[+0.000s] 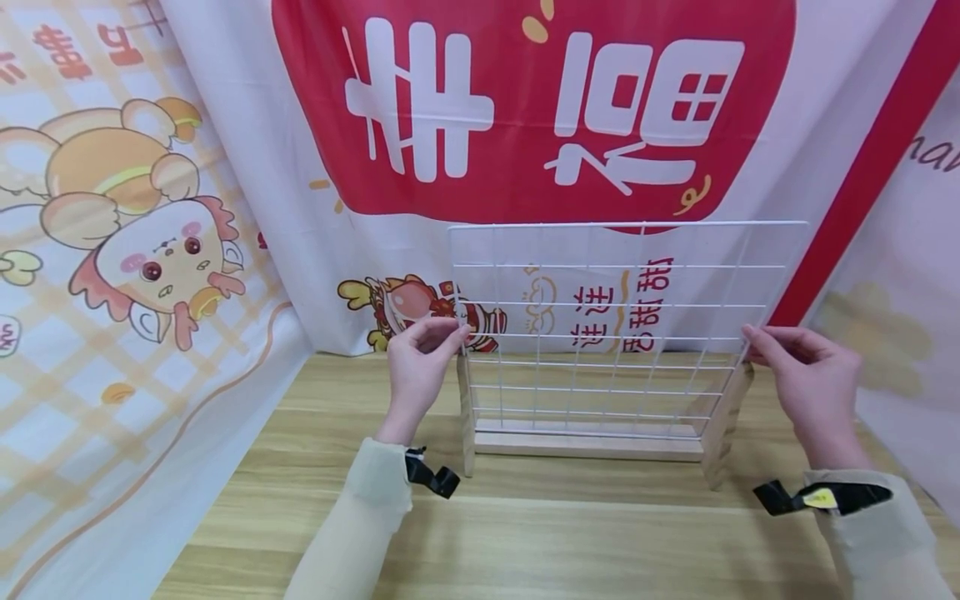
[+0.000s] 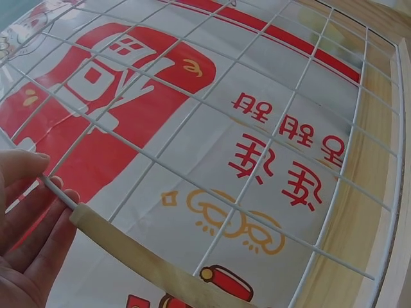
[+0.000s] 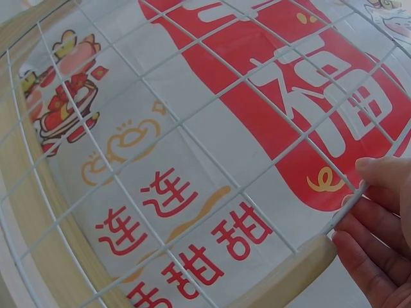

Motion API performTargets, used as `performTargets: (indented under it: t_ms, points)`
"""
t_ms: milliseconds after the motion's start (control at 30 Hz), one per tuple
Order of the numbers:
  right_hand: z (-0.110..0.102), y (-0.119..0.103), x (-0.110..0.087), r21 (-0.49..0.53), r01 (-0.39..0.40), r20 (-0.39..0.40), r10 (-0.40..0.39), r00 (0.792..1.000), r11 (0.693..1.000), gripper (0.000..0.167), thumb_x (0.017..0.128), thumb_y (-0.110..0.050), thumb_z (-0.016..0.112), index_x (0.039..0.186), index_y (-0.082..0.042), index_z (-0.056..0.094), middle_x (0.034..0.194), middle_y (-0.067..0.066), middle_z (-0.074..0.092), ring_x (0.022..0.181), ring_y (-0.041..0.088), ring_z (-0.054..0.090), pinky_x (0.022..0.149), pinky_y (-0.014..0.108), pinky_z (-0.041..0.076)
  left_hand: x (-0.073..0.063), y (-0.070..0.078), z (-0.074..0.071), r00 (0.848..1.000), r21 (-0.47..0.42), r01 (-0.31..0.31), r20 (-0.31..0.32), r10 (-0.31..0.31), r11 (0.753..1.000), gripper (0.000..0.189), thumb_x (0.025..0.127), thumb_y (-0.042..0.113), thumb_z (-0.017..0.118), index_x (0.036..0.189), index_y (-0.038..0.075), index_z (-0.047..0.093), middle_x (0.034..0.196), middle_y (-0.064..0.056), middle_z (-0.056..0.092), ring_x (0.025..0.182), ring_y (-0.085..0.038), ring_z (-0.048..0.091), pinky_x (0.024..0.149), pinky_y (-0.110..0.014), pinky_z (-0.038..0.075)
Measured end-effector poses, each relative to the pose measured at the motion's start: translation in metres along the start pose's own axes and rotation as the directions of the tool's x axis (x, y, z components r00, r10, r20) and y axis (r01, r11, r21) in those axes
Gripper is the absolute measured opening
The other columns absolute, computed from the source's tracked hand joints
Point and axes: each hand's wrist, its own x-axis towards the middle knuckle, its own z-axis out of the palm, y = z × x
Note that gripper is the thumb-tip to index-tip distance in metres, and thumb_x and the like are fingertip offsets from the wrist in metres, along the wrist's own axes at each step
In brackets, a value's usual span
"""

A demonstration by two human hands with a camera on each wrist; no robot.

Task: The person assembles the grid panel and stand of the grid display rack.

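A white wire grid panel point(image 1: 592, 336) stands upright in a wooden stand point(image 1: 588, 447) on the table. My left hand point(image 1: 420, 367) pinches the panel's left edge wire between thumb and fingers, just above the top of the left wooden upright point(image 2: 138, 253). On the opposite side, my right hand point(image 1: 813, 379) pinches the right edge wire just above the right upright point(image 1: 726, 429). In both wrist views the thumb lies on one side of the wire and the fingertips on the other. The panel's lower edge sits close over the stand's crossbar.
The wood-grain table point(image 1: 585, 542) extends in front of the stand. Behind it hangs a white and red printed cloth point(image 1: 510, 150) with large characters. A checked cloth with a cartoon animal point(image 1: 97, 250) covers the left side, and another pale cloth point(image 1: 900, 333) hangs at right.
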Motion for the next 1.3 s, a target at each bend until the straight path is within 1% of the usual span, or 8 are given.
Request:
performTargets:
  t_ms: [200, 233, 333, 467, 633, 833, 1000, 1300]
  points:
    - [-0.001, -0.004, 0.000, 0.044, -0.010, 0.002, 0.010, 1.000, 0.999, 0.043, 0.091, -0.030, 0.079, 0.126, -0.008, 0.072, 0.096, -0.011, 0.073, 0.082, 0.002, 0.070, 0.079, 0.007, 0.050, 0.003, 0.005, 0.002, 1.000, -0.012, 0.018, -0.007, -0.018, 1.000, 0.022, 0.089, 0.011, 0.081, 0.105, -0.002, 0.075, 0.096, -0.012, 0.076, 0.084, -0.022, 0.072, 0.074, -0.025, 0.059]
    - [-0.001, -0.005, 0.001, 0.054, -0.006, 0.002, 0.006, 1.000, 0.999, 0.043, 0.091, -0.030, 0.079, 0.126, -0.008, 0.072, 0.097, -0.010, 0.073, 0.082, 0.003, 0.071, 0.079, 0.008, 0.050, 0.005, 0.002, 0.002, 1.000, -0.019, 0.009, -0.008, -0.009, 1.000, 0.022, 0.089, 0.014, 0.082, 0.105, -0.001, 0.075, 0.096, -0.011, 0.076, 0.084, -0.021, 0.072, 0.074, -0.026, 0.059]
    - [-0.001, -0.009, 0.002, 0.109, -0.003, -0.002, 0.003, 1.000, 0.994, 0.043, 0.089, -0.029, 0.081, 0.125, -0.006, 0.072, 0.098, -0.006, 0.074, 0.081, 0.005, 0.071, 0.078, 0.009, 0.051, 0.006, 0.005, 0.001, 1.000, -0.022, -0.020, -0.015, 0.020, 1.000, 0.024, 0.089, 0.022, 0.083, 0.104, 0.005, 0.077, 0.096, -0.008, 0.076, 0.084, -0.020, 0.072, 0.073, -0.027, 0.060]
    - [0.000, -0.012, 0.005, 0.154, -0.002, -0.011, 0.004, 1.000, 0.988, 0.041, 0.087, -0.025, 0.083, 0.122, -0.005, 0.074, 0.095, -0.007, 0.074, 0.077, 0.006, 0.072, 0.077, 0.010, 0.052, 0.010, 0.006, 0.001, 0.999, -0.030, -0.046, -0.021, 0.046, 0.998, 0.024, 0.088, 0.025, 0.083, 0.103, 0.007, 0.078, 0.095, -0.006, 0.076, 0.083, -0.021, 0.072, 0.072, -0.028, 0.060]
    - [-0.001, -0.013, 0.006, 0.135, 0.006, -0.012, -0.004, 1.000, 0.991, 0.039, 0.089, -0.023, 0.081, 0.123, -0.005, 0.074, 0.095, -0.011, 0.074, 0.078, 0.004, 0.072, 0.077, 0.011, 0.052, 0.011, 0.007, 0.000, 0.999, 0.001, -0.042, -0.012, 0.042, 0.999, 0.024, 0.089, 0.029, 0.082, 0.102, 0.010, 0.078, 0.094, -0.003, 0.076, 0.083, -0.020, 0.071, 0.072, -0.028, 0.060]
    - [-0.001, -0.013, 0.005, 0.066, 0.032, 0.001, -0.032, 0.999, 0.997, 0.041, 0.091, -0.026, 0.078, 0.126, -0.005, 0.072, 0.097, -0.012, 0.073, 0.079, 0.003, 0.072, 0.078, 0.011, 0.052, 0.011, 0.006, -0.001, 0.998, 0.029, -0.056, 0.002, 0.056, 0.998, 0.024, 0.090, 0.029, 0.081, 0.102, 0.009, 0.077, 0.092, -0.002, 0.075, 0.080, -0.020, 0.069, 0.069, -0.027, 0.058]
    - [0.001, -0.013, 0.005, 0.082, 0.045, 0.003, -0.046, 0.999, 0.996, 0.042, 0.091, -0.024, 0.079, 0.125, -0.002, 0.071, 0.097, -0.009, 0.074, 0.079, 0.004, 0.072, 0.077, 0.013, 0.053, 0.011, 0.004, -0.001, 0.998, 0.028, -0.063, 0.005, 0.063, 0.998, 0.024, 0.091, 0.027, 0.081, 0.103, 0.008, 0.077, 0.093, -0.004, 0.075, 0.080, -0.019, 0.069, 0.069, -0.026, 0.058]
    - [0.001, -0.012, 0.005, 0.076, 0.033, 0.007, -0.034, 0.999, 0.997, 0.043, 0.092, -0.025, 0.078, 0.127, -0.001, 0.070, 0.099, -0.010, 0.074, 0.081, 0.003, 0.072, 0.078, 0.013, 0.053, 0.012, 0.003, -0.001, 0.998, 0.060, -0.055, 0.028, 0.053, 0.997, 0.019, 0.091, 0.015, 0.080, 0.104, 0.001, 0.075, 0.093, -0.009, 0.075, 0.078, -0.018, 0.067, 0.068, -0.022, 0.056]
